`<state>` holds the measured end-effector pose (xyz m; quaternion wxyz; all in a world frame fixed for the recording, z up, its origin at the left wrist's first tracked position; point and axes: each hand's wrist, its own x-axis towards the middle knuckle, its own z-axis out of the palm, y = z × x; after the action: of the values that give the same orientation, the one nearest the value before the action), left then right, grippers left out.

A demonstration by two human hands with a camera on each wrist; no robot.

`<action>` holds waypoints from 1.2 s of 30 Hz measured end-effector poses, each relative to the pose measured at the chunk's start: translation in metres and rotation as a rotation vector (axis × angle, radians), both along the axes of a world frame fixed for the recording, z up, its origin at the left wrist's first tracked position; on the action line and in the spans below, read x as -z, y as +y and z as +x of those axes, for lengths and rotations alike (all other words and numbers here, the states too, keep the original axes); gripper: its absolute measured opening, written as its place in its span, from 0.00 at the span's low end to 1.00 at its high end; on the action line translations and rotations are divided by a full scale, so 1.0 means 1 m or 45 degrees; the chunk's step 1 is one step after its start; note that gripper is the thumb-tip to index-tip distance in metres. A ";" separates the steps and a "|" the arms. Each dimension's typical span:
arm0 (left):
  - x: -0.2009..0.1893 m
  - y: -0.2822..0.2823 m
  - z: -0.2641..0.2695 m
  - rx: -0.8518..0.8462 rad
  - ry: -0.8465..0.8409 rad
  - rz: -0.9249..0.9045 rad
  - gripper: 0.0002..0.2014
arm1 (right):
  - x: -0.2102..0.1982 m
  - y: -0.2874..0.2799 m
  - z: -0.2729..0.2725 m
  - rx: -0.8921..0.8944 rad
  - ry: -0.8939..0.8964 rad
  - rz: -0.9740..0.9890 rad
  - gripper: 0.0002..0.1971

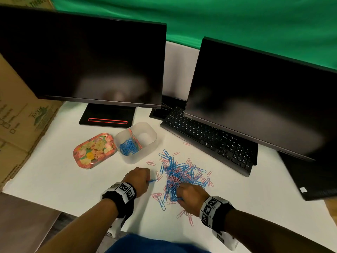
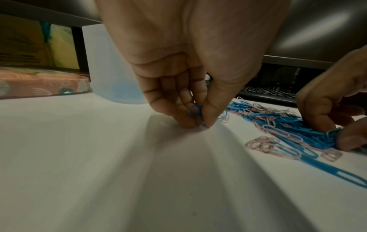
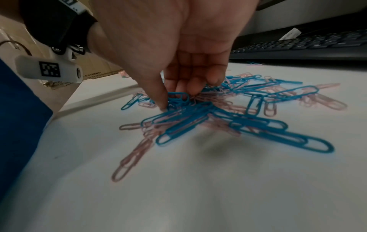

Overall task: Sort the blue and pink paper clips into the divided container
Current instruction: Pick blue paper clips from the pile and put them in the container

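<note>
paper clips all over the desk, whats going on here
A person is sorting a mixed pile of paper clips by colour into a divided container. The left hand pinches one blue clip at the pile's edge, low on the white desk. The right hand has its fingers dug into the pile among blue clips. One compartment already holds blue clips, a few pink ones lean at the divider, and most clips are still unsorted.

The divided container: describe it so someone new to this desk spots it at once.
Start at the left monitor's stand; just in front of it, on the white desk, sits the divided container. It is a frosted translucent tub, blue clips heaped in its left compartment, unlike the flat floral tray beside it.
</note>
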<state>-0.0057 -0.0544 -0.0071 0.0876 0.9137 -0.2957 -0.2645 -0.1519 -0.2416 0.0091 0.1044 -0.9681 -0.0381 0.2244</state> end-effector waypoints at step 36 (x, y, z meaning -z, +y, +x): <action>-0.102 0.003 0.060 -1.497 1.051 -1.325 0.13 | -0.084 0.054 0.174 1.073 0.184 1.254 0.07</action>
<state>0.0544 -0.0517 0.0948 0.7134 0.5939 0.1941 -0.3173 0.0224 -0.1879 0.0932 0.6172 -0.7215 0.2535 0.1850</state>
